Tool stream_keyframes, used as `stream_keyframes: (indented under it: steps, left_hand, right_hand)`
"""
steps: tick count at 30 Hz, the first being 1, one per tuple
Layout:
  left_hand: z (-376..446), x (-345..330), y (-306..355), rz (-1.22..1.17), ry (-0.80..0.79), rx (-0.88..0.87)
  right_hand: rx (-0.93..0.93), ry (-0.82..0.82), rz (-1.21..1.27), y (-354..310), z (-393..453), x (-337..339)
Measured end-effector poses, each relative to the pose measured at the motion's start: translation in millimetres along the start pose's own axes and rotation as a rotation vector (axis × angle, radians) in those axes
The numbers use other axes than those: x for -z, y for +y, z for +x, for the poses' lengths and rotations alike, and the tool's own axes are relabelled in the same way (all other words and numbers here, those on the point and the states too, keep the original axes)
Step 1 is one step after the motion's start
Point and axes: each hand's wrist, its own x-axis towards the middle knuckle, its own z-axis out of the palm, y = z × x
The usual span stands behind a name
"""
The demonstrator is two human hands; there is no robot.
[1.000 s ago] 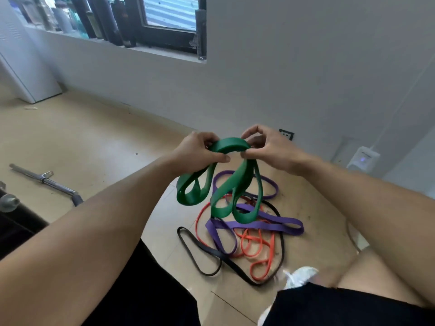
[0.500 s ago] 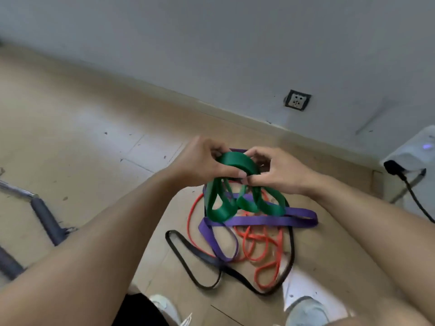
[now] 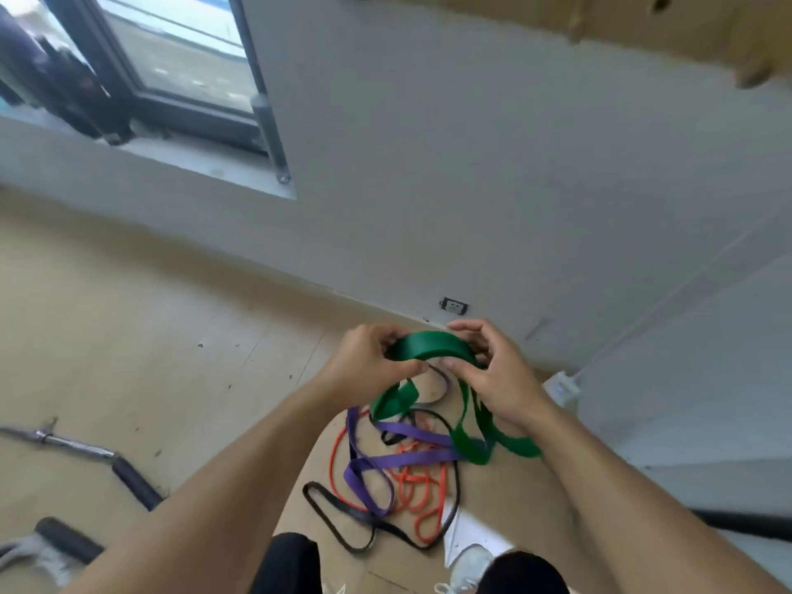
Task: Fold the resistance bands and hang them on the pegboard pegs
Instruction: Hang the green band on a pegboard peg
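Observation:
A wide green resistance band (image 3: 433, 347) arches between my two hands, its folded loops hanging below them. My left hand (image 3: 373, 362) pinches its left end. My right hand (image 3: 493, 375) grips its right side, with the fingers curled over the top. On the floor under the hands lie a purple band (image 3: 403, 458), an orange band (image 3: 422, 495) and a black band (image 3: 343, 514), tangled together. A wooden pegboard (image 3: 668, 23) with holes hangs on the wall at the top right, and one peg (image 3: 754, 77) sticks out of it.
A metal bar with black grips (image 3: 103, 458) lies on the floor at the left. A wall socket (image 3: 454, 306) sits low on the grey wall, and a white device (image 3: 561, 385) with a cable is to its right. My white shoe (image 3: 471, 563) touches the bands. A window (image 3: 180, 57) is at upper left.
The view has tilted up, so the window and the pegboard now show. My hands have kept hold of the green band and lifted it; its loops now hang further to the right.

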Motion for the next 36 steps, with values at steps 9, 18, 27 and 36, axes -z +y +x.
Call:
stream_keyframes:
  steps: [9, 18, 27, 36]
  left_hand:
    - [-62, 100, 239, -0.079, -0.053, -0.121]
    - [-38, 105, 294, 0.009, -0.104, -0.217]
    - [51, 62, 331, 0.128, -0.037, -0.19]
    - [102, 89, 337, 0.225, 0.045, -0.091]
  right_hand:
    - [-0.063, 0.05, 0.027, -228, -97, 122]
    - [-0.03, 0.24, 0.053, -262, -103, 171]
    - [-0.097, 0.311, 0.115, -237, -23, 237]
    - [0.0, 0.193, 0.023, -253, 63, 245]
